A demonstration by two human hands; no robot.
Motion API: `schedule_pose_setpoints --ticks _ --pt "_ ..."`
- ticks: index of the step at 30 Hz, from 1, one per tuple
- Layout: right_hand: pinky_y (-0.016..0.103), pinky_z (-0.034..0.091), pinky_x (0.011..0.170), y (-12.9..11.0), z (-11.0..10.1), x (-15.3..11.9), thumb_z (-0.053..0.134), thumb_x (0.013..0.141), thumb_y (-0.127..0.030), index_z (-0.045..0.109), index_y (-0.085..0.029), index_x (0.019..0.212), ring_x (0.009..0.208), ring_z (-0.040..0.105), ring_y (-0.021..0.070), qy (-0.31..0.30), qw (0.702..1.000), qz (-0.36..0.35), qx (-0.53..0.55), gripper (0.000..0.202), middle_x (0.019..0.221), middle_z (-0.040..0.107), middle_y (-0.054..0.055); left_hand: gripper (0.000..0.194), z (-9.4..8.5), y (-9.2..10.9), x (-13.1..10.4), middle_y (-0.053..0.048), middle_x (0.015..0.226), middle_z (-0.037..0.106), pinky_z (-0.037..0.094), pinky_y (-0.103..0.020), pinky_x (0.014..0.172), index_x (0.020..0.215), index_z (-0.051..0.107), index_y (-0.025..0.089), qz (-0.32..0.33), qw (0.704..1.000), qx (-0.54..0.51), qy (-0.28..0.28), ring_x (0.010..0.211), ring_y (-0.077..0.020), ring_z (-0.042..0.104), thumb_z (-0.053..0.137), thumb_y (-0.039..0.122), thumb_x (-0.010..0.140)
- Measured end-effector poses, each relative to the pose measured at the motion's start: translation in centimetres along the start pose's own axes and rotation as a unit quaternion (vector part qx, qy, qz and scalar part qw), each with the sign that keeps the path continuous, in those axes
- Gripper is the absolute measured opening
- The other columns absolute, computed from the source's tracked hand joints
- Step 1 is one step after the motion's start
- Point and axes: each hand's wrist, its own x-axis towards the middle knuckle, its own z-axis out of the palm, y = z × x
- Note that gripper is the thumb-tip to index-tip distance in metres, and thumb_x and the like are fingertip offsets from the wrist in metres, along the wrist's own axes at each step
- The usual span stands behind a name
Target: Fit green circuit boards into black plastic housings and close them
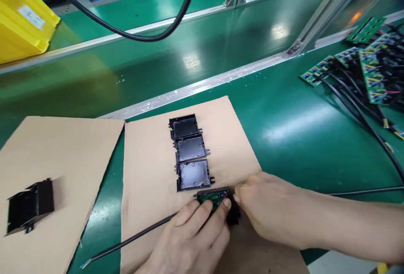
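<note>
A black plastic housing with a green circuit board inside lies near the front of the cardboard sheet. My left hand holds it, fingertips pressing onto the board beside a thin red wire. At the housing's right end my right hand is closed, thumb and curled index finger gripping where a black cable appears to run; the grip is partly hidden. Another black cable with bared coloured wire ends stretches left from under my left hand. Just above are three open black housings in a column.
A separate black housing rests on the left cardboard. Circuit boards with black cables are heaped at right on the green table. A metal frame rail crosses behind, a thick black cable hangs above, and a yellow bin stands upper left.
</note>
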Motion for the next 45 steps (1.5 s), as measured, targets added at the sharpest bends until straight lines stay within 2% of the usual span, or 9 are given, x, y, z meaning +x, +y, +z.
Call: schedule_pose_setpoints --ticks 5,12,16,23,26,30,36,41,45 --pt "0.034 0.035 0.056 0.8 1.2 -1.4 0.048 0.085 -0.017 0.058 -0.017 0.084 0.061 0.059 0.0225 0.142 0.99 -0.006 -0.002 0.01 0.071 0.064 0.006 0.035 -0.9 -0.5 -0.4 -0.002 0.126 0.065 0.041 -0.031 0.095 0.111 0.067 0.015 -0.001 1.0 -0.01 -0.005 0.104 -0.0169 0.057 0.034 0.014 0.1" --pt "0.034 0.041 0.067 2.1 4.6 -1.5 0.04 0.089 -0.006 0.059 -0.018 0.089 0.077 0.05 0.02 0.286 0.945 -0.158 -0.003 0.022 0.088 0.06 0.005 0.04 -0.4 0.2 -0.7 -0.007 0.124 0.066 0.047 -0.029 0.092 0.117 0.063 0.01 0.033 0.999 0.017 0.034 0.113 -0.0186 0.059 0.028 0.006 0.098" --pt "0.035 0.039 0.063 2.5 5.9 -0.6 0.032 0.092 -0.006 0.062 -0.014 0.09 0.071 0.044 0.0203 0.351 0.913 -0.205 -0.044 0.031 0.083 0.059 0.008 0.036 0.5 1.4 -0.5 -0.015 0.114 0.069 0.05 -0.026 0.093 0.121 0.056 -0.001 -0.043 0.997 -0.016 0.069 0.109 -0.0173 0.061 0.03 0.004 0.097" --pt "0.034 0.043 0.068 3.4 6.3 -0.1 0.039 0.092 -0.005 0.063 -0.013 0.097 0.077 0.048 0.0195 0.396 0.888 -0.235 -0.013 0.027 0.087 0.061 0.009 0.035 -1.5 1.4 -1.1 -0.009 0.107 0.07 0.054 -0.031 0.088 0.126 0.056 0.009 -0.152 0.986 -0.057 0.032 0.098 -0.0188 0.063 0.046 0.01 0.093" --pt "0.035 0.045 0.068 3.2 6.0 -0.1 0.046 0.089 -0.005 0.063 -0.011 0.1 0.077 0.049 0.0195 0.407 0.882 -0.236 -0.004 0.022 0.085 0.061 0.009 0.027 -1.3 0.7 -1.8 -0.006 0.111 0.071 0.054 -0.036 0.09 0.113 0.064 0.012 -0.117 0.99 -0.041 0.066 0.1 -0.0221 0.062 0.054 0.008 0.089" --pt "0.034 0.045 0.064 3.2 5.8 0.1 0.039 0.087 0.001 0.064 -0.009 0.095 0.073 0.046 0.0192 0.385 0.887 -0.256 -0.021 0.028 0.081 0.058 0.009 0.029 -0.3 0.2 -2.5 -0.007 0.124 0.065 0.051 -0.037 0.099 0.112 0.065 0.01 -0.064 0.997 -0.046 0.026 0.108 -0.0214 0.06 0.049 0.003 0.088" --pt "0.033 0.044 0.062 3.3 5.8 0.4 0.038 0.089 -0.001 0.064 -0.009 0.097 0.073 0.046 0.0193 0.374 0.89 -0.257 -0.032 0.028 0.08 0.056 0.009 0.033 -0.3 0.3 -2.4 -0.008 0.127 0.063 0.05 -0.036 0.099 0.116 0.062 0.01 -0.051 0.998 -0.039 -0.023 0.113 -0.0215 0.057 0.043 0.005 0.089" --pt "0.032 0.042 0.06 3.1 5.9 0.7 0.039 0.088 -0.001 0.064 -0.01 0.095 0.069 0.046 0.0181 0.418 0.867 -0.269 -0.018 0.028 0.076 0.057 0.008 0.038 -0.6 0.6 -1.3 -0.005 0.131 0.061 0.051 -0.038 0.084 0.117 0.062 0.015 -0.061 0.998 0.007 -0.012 0.096 -0.0221 0.058 0.042 0.005 0.086" --pt "0.034 0.041 0.063 3.1 6.1 0.8 0.042 0.087 -0.002 0.064 -0.012 0.088 0.07 0.045 0.0191 0.426 0.867 -0.258 -0.01 0.024 0.077 0.058 0.009 0.041 -0.6 0.8 -0.7 -0.003 0.132 0.061 0.046 -0.035 0.086 0.117 0.062 0.014 -0.087 0.996 0.001 0.015 0.1 -0.0212 0.055 0.039 0.002 0.085"
